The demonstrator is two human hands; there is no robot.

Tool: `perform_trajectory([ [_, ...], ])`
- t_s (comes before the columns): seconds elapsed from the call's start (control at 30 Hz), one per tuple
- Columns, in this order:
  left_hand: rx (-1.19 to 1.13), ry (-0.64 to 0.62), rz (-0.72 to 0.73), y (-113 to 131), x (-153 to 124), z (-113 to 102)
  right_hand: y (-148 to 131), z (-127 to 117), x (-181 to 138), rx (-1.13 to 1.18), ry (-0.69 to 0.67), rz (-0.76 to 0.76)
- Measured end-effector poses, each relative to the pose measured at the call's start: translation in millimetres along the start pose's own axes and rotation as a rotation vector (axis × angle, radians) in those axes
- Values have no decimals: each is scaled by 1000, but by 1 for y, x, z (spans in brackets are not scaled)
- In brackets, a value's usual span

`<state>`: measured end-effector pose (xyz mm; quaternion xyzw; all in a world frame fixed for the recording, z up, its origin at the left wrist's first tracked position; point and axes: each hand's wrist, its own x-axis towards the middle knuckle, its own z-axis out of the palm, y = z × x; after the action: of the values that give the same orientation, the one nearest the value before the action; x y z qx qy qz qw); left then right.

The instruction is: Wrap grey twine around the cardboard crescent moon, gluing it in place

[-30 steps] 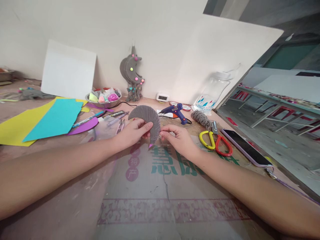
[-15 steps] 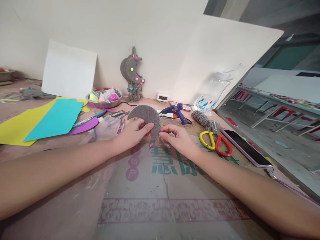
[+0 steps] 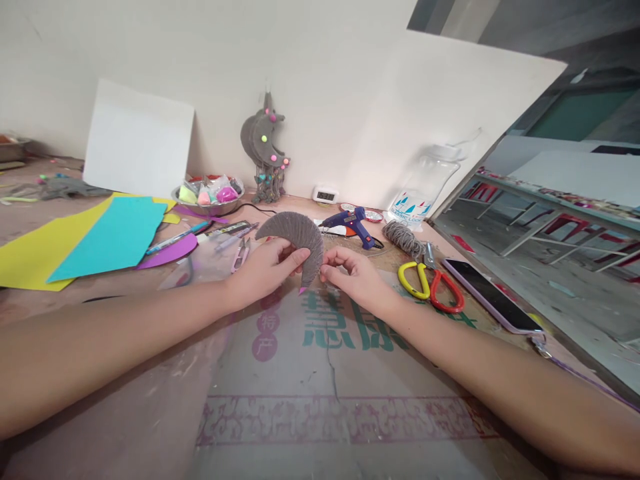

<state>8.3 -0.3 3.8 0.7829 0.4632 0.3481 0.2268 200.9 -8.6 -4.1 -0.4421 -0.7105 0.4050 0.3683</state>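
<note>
A crescent moon shape (image 3: 300, 230) wound closely with grey yarn is held upright over the table, and a bit of purple shows at its lower tip. My left hand (image 3: 270, 263) is closed on its inner curve, thumb in front and fingers behind. Beside the outer edge, my right hand (image 3: 353, 270) pinches the grey yarn close to the crescent; the fingertips partly hide it. A loose grey strand (image 3: 332, 370) trails below over the printed plastic sheet (image 3: 280, 417).
Right of my hands lie a blue glue gun (image 3: 353, 225), a yarn bundle (image 3: 404, 239), scissors (image 3: 434, 290) and a phone (image 3: 493, 293). Coloured sheets (image 3: 107, 240) and a clay bowl (image 3: 210, 203) are left. A finished moon ornament (image 3: 260, 143) hangs on the wall by a clear jug (image 3: 425, 183).
The crescent has turned slightly and shifted a little to the right in my left hand. My right hand stays beside its outer edge, almost unmoved.
</note>
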Motion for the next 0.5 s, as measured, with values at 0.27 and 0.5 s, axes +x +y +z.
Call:
perform_trajectory([
  [0.27, -11, -34, 6, 1, -1, 0, 4, -2, 2, 37, -20, -5],
  [0.5, -35, -50, -18, 2, -1, -1, 3, -1, 1, 20, -4, -7],
])
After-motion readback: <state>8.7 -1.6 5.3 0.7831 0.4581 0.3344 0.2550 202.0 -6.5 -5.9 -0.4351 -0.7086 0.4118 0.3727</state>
